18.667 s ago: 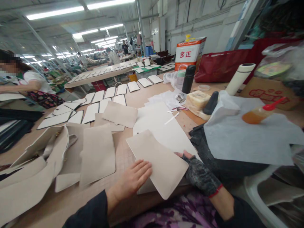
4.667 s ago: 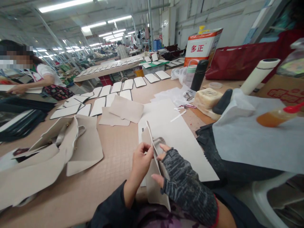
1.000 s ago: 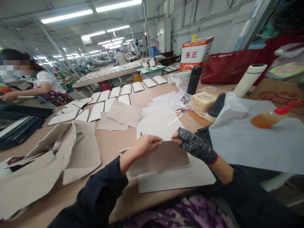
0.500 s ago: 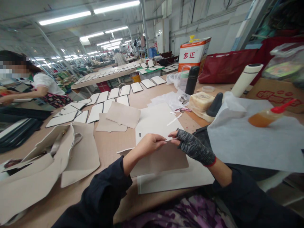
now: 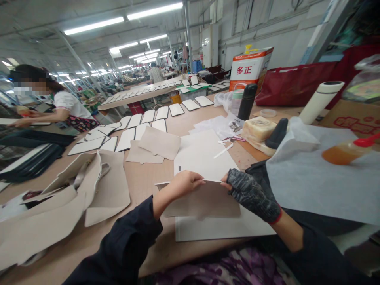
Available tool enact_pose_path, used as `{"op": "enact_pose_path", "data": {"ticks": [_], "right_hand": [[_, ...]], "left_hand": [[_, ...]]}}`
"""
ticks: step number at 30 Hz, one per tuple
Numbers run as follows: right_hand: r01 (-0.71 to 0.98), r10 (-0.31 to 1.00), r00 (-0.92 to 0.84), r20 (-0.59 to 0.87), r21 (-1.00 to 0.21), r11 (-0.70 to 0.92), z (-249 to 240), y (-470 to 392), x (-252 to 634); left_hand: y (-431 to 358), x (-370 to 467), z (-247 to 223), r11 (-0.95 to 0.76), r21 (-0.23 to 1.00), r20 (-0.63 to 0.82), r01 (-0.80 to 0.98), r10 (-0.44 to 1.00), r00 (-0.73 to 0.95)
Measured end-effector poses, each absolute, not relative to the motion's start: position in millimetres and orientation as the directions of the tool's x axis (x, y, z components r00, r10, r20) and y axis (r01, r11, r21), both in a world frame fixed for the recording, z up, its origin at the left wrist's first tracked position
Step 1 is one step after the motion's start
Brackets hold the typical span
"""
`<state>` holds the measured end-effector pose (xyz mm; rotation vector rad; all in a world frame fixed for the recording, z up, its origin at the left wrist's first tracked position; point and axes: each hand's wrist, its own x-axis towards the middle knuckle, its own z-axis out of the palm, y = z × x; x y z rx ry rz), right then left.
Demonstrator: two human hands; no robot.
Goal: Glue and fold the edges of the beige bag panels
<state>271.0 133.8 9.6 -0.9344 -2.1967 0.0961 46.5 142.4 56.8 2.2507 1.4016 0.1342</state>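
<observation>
My bare left hand (image 5: 187,183) pinches the upper edge of a beige leather-like panel (image 5: 204,202). Farther along the same edge, my right hand (image 5: 252,194), in a dark grey fingerless glove, pinches it between thumb and fingers. The panel hangs tilted toward me, and a pale strip of its edge shows between the two hands. Beneath and behind it lies a larger off-white sheet (image 5: 204,152) with a small dark mark. Two smaller beige panels (image 5: 160,143) overlap to the left of that sheet. Some of my fingertips are hidden behind the edge.
Beige bag pieces (image 5: 107,190) lie at left. Rows of dark-edged white panels (image 5: 126,139) run behind. To the right are a black bottle (image 5: 247,102), a yellowish block (image 5: 259,127), a white thermos (image 5: 322,101) and a glue bottle (image 5: 344,153). A co-worker (image 5: 63,107) stands far left.
My hands have moved apart along the panel's edge, the right one shifting right, so more of the edge shows between them. The view has turned slightly left.
</observation>
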Motion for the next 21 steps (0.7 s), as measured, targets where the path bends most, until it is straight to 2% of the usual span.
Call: {"op": "enact_pose_path", "data": {"ticks": [5,9,14,16,21], "right_hand": [[0.555,0.672,-0.47,0.572,-0.401,0.729,14,129,276],[0.548,0.702,-0.436,0.563,-0.452,0.704,9,129,278],[0.553,0.716,-0.392,0.578,-0.474,0.685,-10,134,282],[0.579,0.697,-0.415,0.584,-0.422,0.698,-14,135,284],[0.672,0.629,-0.554,0.546,-0.154,0.725,-17,128,297]], "left_hand": [[141,12,65,-0.273,0.492,-0.243,0.827,0.869,0.431],[137,-7,68,-0.287,0.491,-0.232,0.822,0.867,0.441],[129,-22,67,-0.301,0.427,-0.203,0.853,0.887,0.415],[126,-24,66,-0.315,0.393,-0.175,0.864,0.897,0.406],[124,-16,68,-0.387,0.308,-0.084,0.869,0.899,0.43]]}}
